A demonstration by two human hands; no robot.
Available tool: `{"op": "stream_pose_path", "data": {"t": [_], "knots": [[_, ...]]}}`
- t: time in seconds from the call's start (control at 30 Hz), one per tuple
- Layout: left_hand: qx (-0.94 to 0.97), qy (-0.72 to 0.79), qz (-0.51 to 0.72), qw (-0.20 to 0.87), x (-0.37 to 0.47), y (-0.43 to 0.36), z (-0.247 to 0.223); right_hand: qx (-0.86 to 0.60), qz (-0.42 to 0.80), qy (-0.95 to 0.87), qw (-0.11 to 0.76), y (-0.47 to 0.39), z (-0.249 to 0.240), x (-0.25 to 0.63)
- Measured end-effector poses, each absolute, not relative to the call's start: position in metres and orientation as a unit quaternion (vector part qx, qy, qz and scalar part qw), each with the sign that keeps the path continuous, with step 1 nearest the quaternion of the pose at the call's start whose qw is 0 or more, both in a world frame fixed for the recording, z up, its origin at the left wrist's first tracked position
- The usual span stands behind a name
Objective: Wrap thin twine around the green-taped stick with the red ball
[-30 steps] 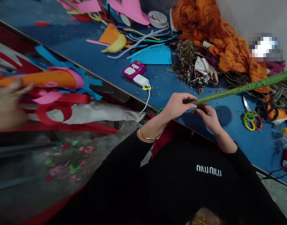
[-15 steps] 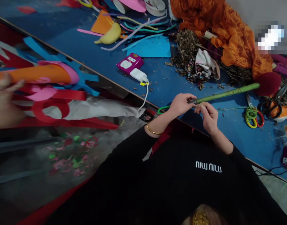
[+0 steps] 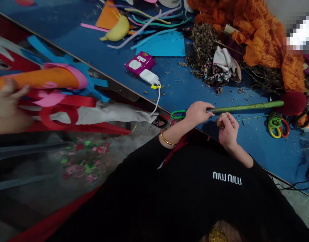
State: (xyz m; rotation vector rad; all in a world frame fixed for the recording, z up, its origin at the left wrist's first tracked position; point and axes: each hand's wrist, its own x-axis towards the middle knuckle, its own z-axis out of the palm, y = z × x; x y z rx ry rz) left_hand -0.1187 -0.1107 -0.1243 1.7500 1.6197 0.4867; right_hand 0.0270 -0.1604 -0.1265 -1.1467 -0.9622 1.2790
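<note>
My left hand (image 3: 198,112) is closed round the dark, wrapped end of a green stick (image 3: 247,107). The stick points right over the blue table, its far end by a dark red ball (image 3: 293,102). Just right of the wrapped end, my right hand (image 3: 228,129) is pinched, with green thread (image 3: 252,118) leading from beside it to a tangle (image 3: 275,120) on red and yellow-handled scissors (image 3: 284,127). Whether its fingertips hold the thread is too small to tell. A green loop (image 3: 176,114) shows left of my left hand.
A purple power socket (image 3: 139,64) with a white charger (image 3: 149,77) lies on the blue table (image 3: 179,90). Dried plants (image 3: 203,43) and orange cloth (image 3: 263,40) are behind. Another person's hand (image 3: 9,111) holds an orange cone (image 3: 38,79) at left.
My right hand has drawn away from the stick's wrapped end, leaving a gap. The stick now lies more level, still in my left hand. The view has shifted slightly.
</note>
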Motion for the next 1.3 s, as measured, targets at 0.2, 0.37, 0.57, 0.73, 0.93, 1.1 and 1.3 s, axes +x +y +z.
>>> {"op": "stream_pose_path", "data": {"t": [0.2, 0.37, 0.57, 0.73, 0.93, 1.1, 1.3], "knots": [[0.686, 0.620, 0.175, 0.337, -0.120, -0.112, -0.124, -0.462, 0.563, -0.423, 0.539, -0.153, -0.112, 0.031], [0.712, 0.593, 0.184, 0.329, -0.123, -0.110, -0.128, -0.424, 0.570, -0.498, 0.498, -0.123, -0.096, 0.036], [0.708, 0.592, 0.159, 0.350, -0.124, -0.109, -0.122, -0.472, 0.567, -0.481, 0.473, -0.079, -0.103, 0.031], [0.715, 0.592, 0.163, 0.335, -0.126, -0.113, -0.120, -0.459, 0.589, -0.479, 0.461, -0.071, -0.108, 0.024], [0.720, 0.582, 0.181, 0.331, -0.127, -0.115, -0.125, -0.451, 0.590, -0.489, 0.458, -0.067, -0.110, 0.017], [0.731, 0.598, 0.189, 0.270, -0.121, -0.126, -0.131, -0.501, 0.590, -0.492, 0.398, -0.050, -0.117, 0.014], [0.736, 0.601, 0.226, 0.215, -0.117, -0.140, -0.142, -0.526, 0.606, -0.487, 0.344, -0.042, -0.118, 0.013]]}}
